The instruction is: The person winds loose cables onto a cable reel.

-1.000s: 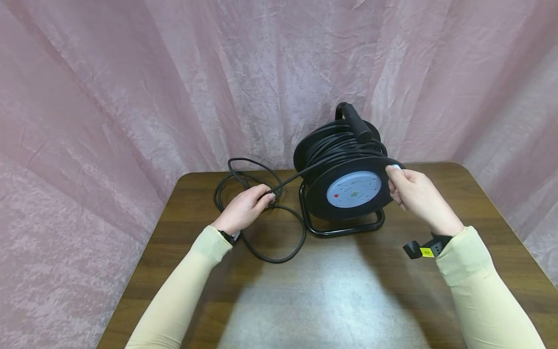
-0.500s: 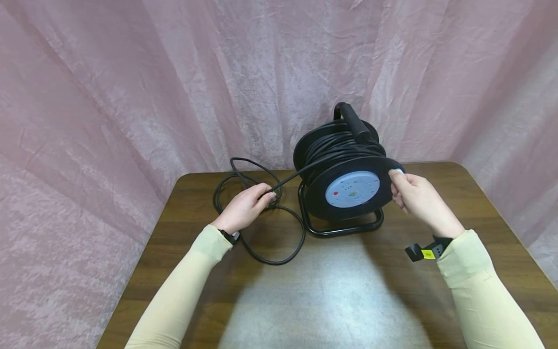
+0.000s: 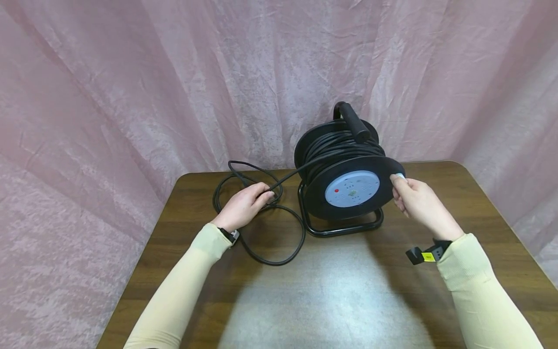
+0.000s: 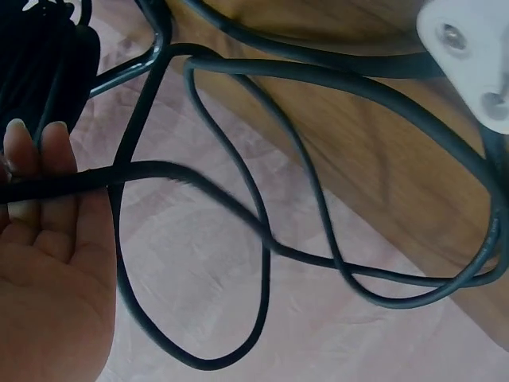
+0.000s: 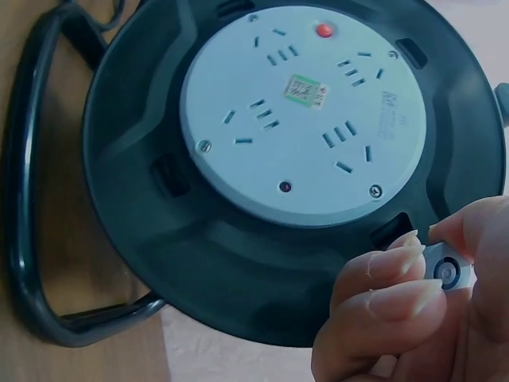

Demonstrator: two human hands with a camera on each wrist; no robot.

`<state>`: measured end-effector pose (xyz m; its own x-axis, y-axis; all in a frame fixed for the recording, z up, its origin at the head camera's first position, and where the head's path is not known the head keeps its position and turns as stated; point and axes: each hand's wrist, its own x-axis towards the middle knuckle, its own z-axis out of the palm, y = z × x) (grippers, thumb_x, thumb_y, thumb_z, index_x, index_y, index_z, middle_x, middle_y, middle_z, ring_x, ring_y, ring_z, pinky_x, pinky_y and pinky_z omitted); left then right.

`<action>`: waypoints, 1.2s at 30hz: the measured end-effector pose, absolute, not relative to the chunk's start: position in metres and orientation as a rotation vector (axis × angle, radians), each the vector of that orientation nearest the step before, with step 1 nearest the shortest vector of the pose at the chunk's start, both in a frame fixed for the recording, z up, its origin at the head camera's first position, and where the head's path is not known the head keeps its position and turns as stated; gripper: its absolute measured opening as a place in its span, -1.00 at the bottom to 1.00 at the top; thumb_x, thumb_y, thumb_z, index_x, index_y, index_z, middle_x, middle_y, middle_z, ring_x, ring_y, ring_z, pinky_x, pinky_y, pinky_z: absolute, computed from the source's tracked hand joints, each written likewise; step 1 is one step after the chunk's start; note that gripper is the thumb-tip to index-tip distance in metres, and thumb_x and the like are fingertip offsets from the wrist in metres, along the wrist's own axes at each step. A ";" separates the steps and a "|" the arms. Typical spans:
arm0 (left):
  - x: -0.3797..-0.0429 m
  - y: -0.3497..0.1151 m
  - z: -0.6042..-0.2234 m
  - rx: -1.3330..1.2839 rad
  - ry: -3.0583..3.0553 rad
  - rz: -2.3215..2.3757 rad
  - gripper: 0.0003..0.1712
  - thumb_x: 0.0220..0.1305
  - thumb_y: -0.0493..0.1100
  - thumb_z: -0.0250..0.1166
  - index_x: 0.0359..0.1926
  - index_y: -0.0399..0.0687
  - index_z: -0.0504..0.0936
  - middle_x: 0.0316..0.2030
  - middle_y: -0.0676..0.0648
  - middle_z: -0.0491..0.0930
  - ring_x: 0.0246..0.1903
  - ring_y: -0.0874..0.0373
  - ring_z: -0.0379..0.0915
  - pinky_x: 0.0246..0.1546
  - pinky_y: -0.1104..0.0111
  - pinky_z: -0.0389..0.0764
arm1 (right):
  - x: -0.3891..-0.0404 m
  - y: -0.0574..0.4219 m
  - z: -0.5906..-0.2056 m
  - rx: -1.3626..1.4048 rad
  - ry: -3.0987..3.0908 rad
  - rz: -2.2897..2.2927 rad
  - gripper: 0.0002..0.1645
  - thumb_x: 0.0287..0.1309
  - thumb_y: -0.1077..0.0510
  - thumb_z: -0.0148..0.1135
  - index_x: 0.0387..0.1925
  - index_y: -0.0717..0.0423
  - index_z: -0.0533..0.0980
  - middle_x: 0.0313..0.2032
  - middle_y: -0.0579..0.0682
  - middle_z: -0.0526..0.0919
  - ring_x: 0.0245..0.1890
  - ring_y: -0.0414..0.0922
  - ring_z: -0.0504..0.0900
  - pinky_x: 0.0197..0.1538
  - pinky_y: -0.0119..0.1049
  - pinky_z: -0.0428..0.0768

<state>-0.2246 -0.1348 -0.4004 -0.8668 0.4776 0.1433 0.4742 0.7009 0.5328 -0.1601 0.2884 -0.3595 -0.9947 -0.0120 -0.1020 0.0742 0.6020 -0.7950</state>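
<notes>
A black cable reel stands on its tubular frame, with a pale blue socket panel and red button on its face. Wound black cable fills the drum. From it one strand runs left to my left hand, which holds the cable loosely. In the left wrist view that cable crosses the palm beneath the fingers. My right hand pinches the light-coloured crank knob at the right side of the reel's face, between thumb and curled fingers.
Loose loops of cable lie on the wooden table left of the reel. A white piece with screws shows by the cable in the left wrist view. The reel's carrying handle rises on top. A pink curtain hangs behind.
My right hand has moved slightly down and right with the knob. My left hand stays almost in place on the cable.
</notes>
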 end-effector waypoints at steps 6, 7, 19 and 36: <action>-0.226 -0.134 -0.401 0.813 2.887 0.901 -0.63 0.53 0.20 0.00 -0.13 0.08 0.56 -0.36 0.10 0.47 -0.38 0.19 0.37 -0.35 0.25 0.41 | -0.161 0.293 -0.370 0.060 2.704 -1.351 -0.15 0.43 -0.46 -0.31 -0.33 0.27 0.40 -0.60 0.00 0.45 -0.65 -0.15 0.40 -0.55 -0.25 0.40; -0.226 -0.133 -0.401 0.825 2.883 0.911 -0.63 0.53 0.19 0.00 -0.13 0.07 0.56 -0.36 0.10 0.47 -0.38 0.18 0.38 -0.35 0.24 0.41 | -0.161 0.294 -0.372 0.060 2.704 -1.349 -0.14 0.43 -0.46 -0.31 -0.33 0.27 0.40 -0.60 0.00 0.45 -0.65 -0.15 0.41 -0.54 -0.25 0.40; -0.226 -0.137 -0.402 0.827 2.870 0.880 -0.72 0.53 0.14 0.03 -0.19 0.12 0.52 -0.42 0.09 0.44 -0.42 0.19 0.35 -0.36 0.25 0.39 | -0.159 0.294 -0.393 0.044 2.664 -1.307 -0.14 0.42 -0.48 -0.33 -0.35 0.25 0.38 -0.59 0.01 0.43 -0.64 -0.12 0.38 -0.52 -0.23 0.39; -0.236 -0.144 -0.395 0.954 2.980 0.628 -0.82 0.49 0.01 0.15 -0.12 0.09 0.62 -0.32 0.18 0.53 -0.40 0.19 0.39 -0.33 0.25 0.43 | -0.157 0.293 -0.413 0.059 2.618 -1.308 -0.01 0.39 -0.52 -0.30 -0.35 0.40 0.41 -0.64 -0.04 0.39 -0.65 -0.09 0.34 -0.52 -0.19 0.35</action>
<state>-0.2357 -0.1437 -0.3946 -0.8203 0.5479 0.1640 0.5675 0.7441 0.3525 -0.1567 0.2928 -0.4128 -0.9762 -0.0596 -0.2085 0.1309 0.6045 -0.7858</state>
